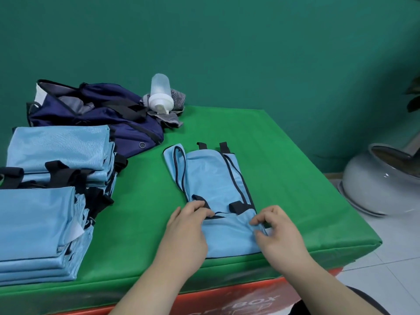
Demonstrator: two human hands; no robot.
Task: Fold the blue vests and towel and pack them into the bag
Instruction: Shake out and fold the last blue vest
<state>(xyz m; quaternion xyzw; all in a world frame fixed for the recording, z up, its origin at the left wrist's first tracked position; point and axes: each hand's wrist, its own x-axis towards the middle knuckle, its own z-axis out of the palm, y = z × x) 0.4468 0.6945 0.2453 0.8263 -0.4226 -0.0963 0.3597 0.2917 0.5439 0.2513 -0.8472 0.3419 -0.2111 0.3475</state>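
A green table is filling the middle of the frame, running from the left edge to the lower right. At lower left a near stack of folded light-blue vests is lying on it, and just above, at middle left, a far stack of the same vests is sitting with black straps hanging between the two. In the upper left a navy bag is lying open on its side, touching the far stack.

In the centre a single blue vest, folded lengthwise into a narrow panel with dark trim, is stretching from mid-frame down toward the table's lower edge. At the right edge a white pot is standing on the tiled floor.

The left hand is resting on the vest's left side, fingers curling over the dark hem and holding it. The right hand is pinching the vest's right edge between thumb and bent fingers.

A translucent bottle is leaning, cap down, against the bag's right end, on a grey striped cloth, possibly the towel.
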